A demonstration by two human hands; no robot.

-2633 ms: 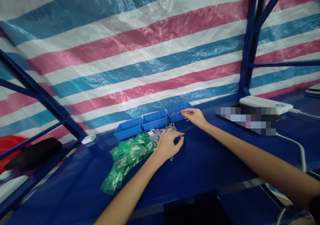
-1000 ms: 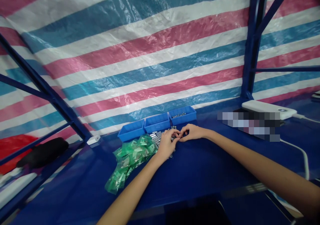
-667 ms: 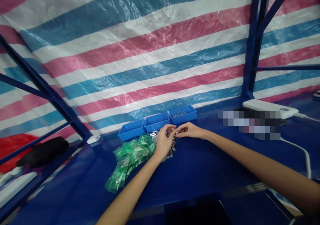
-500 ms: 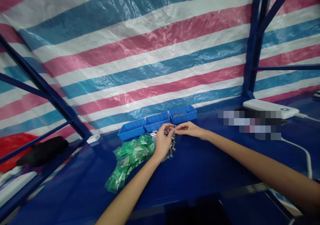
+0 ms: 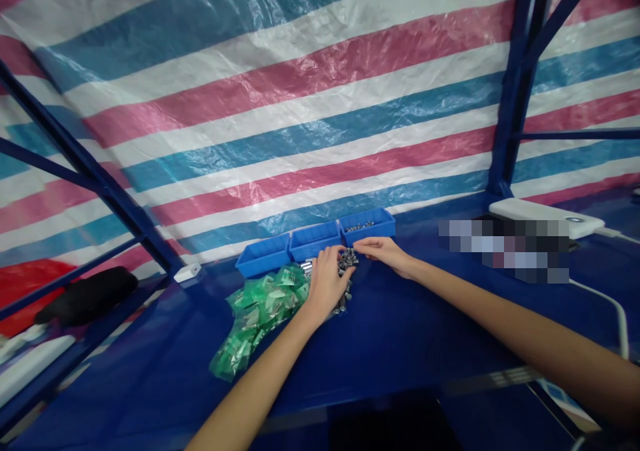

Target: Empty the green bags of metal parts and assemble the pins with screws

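A small heap of metal parts (image 5: 349,259), which look like bolts or screws, lies on the blue table. My left hand (image 5: 327,279) rests over the heap's left side with its thumb apart from the fingers and nothing visible in it. Just right of the heap, my right hand (image 5: 384,252) has its fingertips pinched together; whatever they hold is too small to make out. Green clear plastic packets (image 5: 267,304) lie in a pile left of my left hand. Behind the heap stand three blue bins: a left bin (image 5: 265,264), a middle bin (image 5: 316,249) and a right bin (image 5: 383,232) containing small metal pieces.
At the right lie a white power bank (image 5: 545,216) with a cable (image 5: 620,311) and a blurred-out dark object (image 5: 510,247). A white adapter (image 5: 187,273) sits at the left. Blue frame posts (image 5: 507,117) and a striped sheet (image 5: 300,104) stand behind the table (image 5: 400,344).
My hands have drawn apart: the left has opened and lowered over the metal heap, while the right has shifted slightly right, still pinched. The camera view has moved slightly.
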